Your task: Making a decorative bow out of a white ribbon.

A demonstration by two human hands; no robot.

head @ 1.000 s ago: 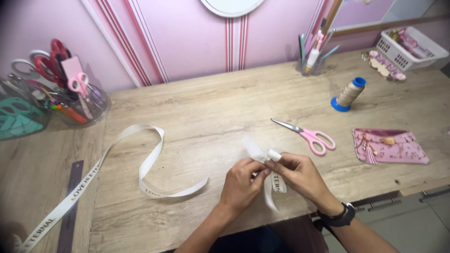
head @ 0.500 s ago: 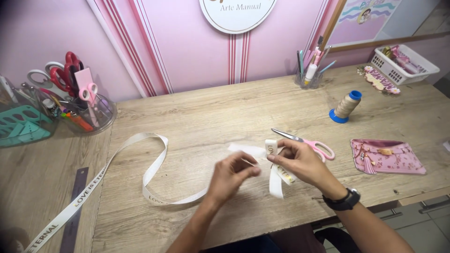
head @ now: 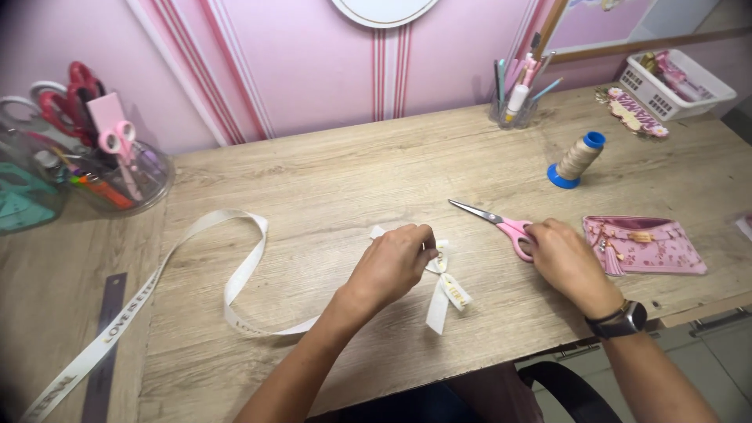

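Taking the pink-handled scissors on the wooden desk as the marker: far to their left stands a clear tub of scissors and pens, and a dark ruler lies at the desk's near left edge. A long white ribbon loops across the boards from there toward the middle. Just left of the scissors, the left hand is closed, pinching a small white ribbon bow whose tails hang toward the desk's front edge. The right hand rests curled on the scissors' handles. Behind the scissors stands a thread spool on a blue base; right of them lies a pink floral pouch.
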